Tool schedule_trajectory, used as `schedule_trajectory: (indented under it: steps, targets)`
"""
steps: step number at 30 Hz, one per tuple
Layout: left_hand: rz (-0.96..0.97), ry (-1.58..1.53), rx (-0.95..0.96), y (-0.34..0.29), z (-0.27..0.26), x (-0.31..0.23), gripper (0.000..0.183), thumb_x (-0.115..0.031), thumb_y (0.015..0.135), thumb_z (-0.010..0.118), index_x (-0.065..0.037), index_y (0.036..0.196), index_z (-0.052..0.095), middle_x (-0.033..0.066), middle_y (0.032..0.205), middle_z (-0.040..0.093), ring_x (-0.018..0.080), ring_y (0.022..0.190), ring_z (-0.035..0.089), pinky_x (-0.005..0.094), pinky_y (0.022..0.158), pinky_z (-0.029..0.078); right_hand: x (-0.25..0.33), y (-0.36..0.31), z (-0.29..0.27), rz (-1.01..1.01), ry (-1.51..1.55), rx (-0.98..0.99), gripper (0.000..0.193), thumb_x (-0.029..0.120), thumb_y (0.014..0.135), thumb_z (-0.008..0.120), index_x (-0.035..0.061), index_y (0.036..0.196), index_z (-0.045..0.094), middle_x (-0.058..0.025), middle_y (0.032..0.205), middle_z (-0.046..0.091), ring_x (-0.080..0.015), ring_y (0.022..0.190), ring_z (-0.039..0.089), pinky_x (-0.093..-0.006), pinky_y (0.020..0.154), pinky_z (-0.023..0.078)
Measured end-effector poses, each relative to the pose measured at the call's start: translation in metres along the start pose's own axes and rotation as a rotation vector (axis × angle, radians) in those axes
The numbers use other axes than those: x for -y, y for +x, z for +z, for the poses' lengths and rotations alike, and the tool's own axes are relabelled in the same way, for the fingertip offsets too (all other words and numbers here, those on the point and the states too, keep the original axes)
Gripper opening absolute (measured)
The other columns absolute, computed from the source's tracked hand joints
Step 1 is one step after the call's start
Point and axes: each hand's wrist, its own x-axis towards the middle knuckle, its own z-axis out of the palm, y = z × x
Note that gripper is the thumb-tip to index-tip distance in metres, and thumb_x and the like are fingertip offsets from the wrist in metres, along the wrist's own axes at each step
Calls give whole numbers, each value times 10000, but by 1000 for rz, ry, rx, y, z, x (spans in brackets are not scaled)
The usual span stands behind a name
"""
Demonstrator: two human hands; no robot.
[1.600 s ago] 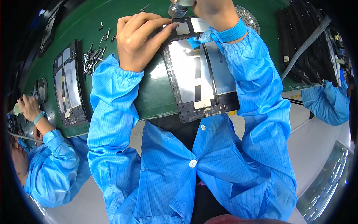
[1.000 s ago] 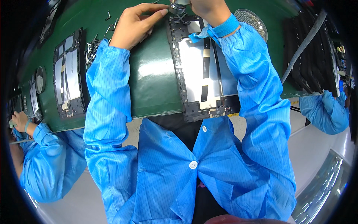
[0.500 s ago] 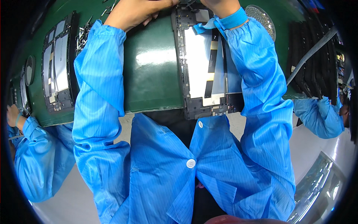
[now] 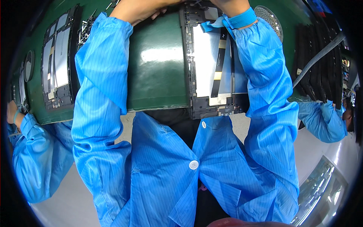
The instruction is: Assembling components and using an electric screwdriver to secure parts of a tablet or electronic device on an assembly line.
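Note:
An opened tablet chassis (image 4: 206, 64) lies on the green work mat (image 4: 157, 72), its silver inner plate and a black-and-gold ribbon cable (image 4: 218, 60) showing. My left hand (image 4: 138, 9) reaches to the chassis's far left corner at the top edge of the picture; only its back and some fingertips show. My right hand (image 4: 228, 4) is over the far end of the chassis, cut off above the wrist, which wears a blue wrist strap (image 4: 238, 19). What either hand holds is hidden.
A second opened chassis (image 4: 56, 68) lies at the left with small loose metal parts (image 4: 85, 32) beside it. A round mesh dish (image 4: 270, 19) and a rack of black panels (image 4: 317, 64) stand at the right. Co-workers' blue sleeves appear at left (image 4: 34, 151) and right (image 4: 321, 121).
The view has tipped downward, so both hands and the far end of the chassis slid to the top edge. The grey tool seen in my right hand earlier is now out of the picture.

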Motion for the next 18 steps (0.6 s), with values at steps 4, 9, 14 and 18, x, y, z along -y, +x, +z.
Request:
schedule_trajectory:
  steps: [4,9,14,18]
  targets:
    - [11,-8,3,2,0,1,175,-109,927,719,44,999,763,45,691,665,74,484,529,228,431,399,-1,1,-1,35,-13,-19,184,140,942,633,-38,984,649,-102,795,655,-157,491,592,-274,419,442]
    - [11,-11,16,2,1,0,178,-115,930,714,41,998,765,40,684,658,74,483,527,226,430,398,1,-1,0,20,0,-14,184,143,943,643,-37,980,653,-101,797,654,-154,491,591,-271,421,438]
    - [13,-2,11,2,1,2,176,-119,931,708,38,982,770,34,671,647,73,482,523,226,431,396,0,1,4,41,-40,8,164,123,949,639,-39,951,663,-93,790,652,-146,490,588,-268,424,431]
    - [15,20,-3,-2,-2,1,169,-111,927,703,40,964,769,31,665,641,73,483,521,226,433,395,-1,3,8,17,-75,30,167,119,951,643,-40,907,665,-86,774,652,-145,482,588,-269,419,425]
